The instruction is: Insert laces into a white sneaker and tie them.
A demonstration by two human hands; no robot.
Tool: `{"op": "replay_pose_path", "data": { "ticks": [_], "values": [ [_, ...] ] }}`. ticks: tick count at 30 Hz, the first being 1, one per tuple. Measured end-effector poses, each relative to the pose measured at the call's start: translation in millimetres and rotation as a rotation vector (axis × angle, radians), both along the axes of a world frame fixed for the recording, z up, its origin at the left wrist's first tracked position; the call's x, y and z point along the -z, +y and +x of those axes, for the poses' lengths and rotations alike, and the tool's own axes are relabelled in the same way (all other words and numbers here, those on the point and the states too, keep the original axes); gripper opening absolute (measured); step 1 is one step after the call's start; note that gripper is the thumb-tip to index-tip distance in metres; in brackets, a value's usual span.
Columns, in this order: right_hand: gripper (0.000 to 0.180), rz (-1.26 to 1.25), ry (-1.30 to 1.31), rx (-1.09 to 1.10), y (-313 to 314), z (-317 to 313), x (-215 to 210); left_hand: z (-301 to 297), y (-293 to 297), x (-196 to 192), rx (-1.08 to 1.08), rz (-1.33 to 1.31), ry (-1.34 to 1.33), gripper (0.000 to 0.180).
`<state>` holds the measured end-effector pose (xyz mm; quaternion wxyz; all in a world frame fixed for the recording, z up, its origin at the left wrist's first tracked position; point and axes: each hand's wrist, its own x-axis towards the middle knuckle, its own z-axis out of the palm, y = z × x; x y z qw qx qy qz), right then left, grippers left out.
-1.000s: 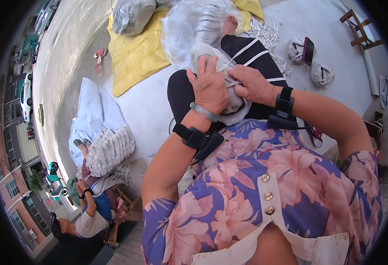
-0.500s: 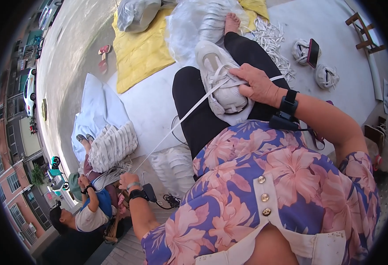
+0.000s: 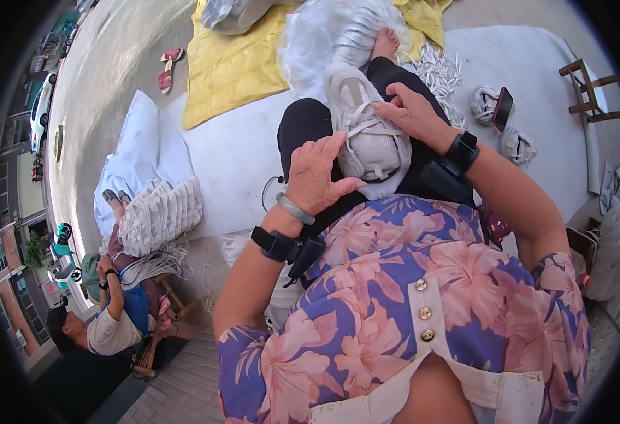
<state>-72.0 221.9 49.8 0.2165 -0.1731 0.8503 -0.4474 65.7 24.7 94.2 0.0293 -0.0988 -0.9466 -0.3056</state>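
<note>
A white-grey sneaker (image 3: 375, 155) rests between my thighs, heel end toward me. White shoelaces (image 3: 363, 121) cross over its upper. My left hand (image 3: 315, 173) is beside the shoe's left side, thumb and index finger spread apart, the index tip close to the laces. Whether a lace end lies under those fingers cannot be seen. My right hand (image 3: 416, 116) grips the sneaker's right side, its thumb on the laced edge and the other fingers partly hidden.
Loose white laces (image 3: 437, 74) lie beyond my right leg. Two more sneakers (image 3: 517, 145), a phone (image 3: 503, 109) and a wooden stool (image 3: 589, 88) are to the right. Clear plastic wrap (image 3: 317, 42) lies ahead. At left, a person (image 3: 112, 321) sits beside stacked white shoes (image 3: 161, 218).
My left hand has come from far left, where it held a lace stretched taut, to the shoe's side. My right hand has shifted slightly up the shoe; the long taut lace no longer shows.
</note>
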Motion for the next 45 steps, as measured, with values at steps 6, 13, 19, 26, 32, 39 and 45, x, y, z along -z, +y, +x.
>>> {"op": "replay_pose_path", "data": {
  "ticks": [6,13,19,26,32,39,45],
  "values": [
    [0.020,-0.200,-0.234,0.002,-3.5,-8.5,-3.8,-21.7,4.9,7.8,0.028,-0.171,0.072,0.057],
    [0.012,-0.452,-0.508,-0.242,1.2,-9.4,-57.2,-23.4,5.1,7.8,-0.046,-0.163,0.020,0.058],
    [0.018,-0.094,-0.243,-0.521,7.3,-16.3,-65.1,-17.9,4.8,8.7,-0.031,0.002,0.017,0.053],
    [0.015,0.124,0.254,-0.605,-20.4,7.2,-67.3,-30.0,4.5,9.4,-0.113,0.178,-0.050,0.038],
    [0.015,0.197,0.372,-0.623,-12.5,13.2,-66.2,-43.9,12.3,8.2,-0.040,0.018,0.086,0.023],
    [0.013,0.292,0.336,-0.631,-14.5,8.5,-67.1,-58.2,17.9,14.7,0.022,-0.065,0.058,0.013],
    [0.019,0.206,0.611,-0.373,-20.8,8.9,-48.7,-63.3,30.4,14.7,-0.183,-0.126,0.109,0.010]
  ]
}}
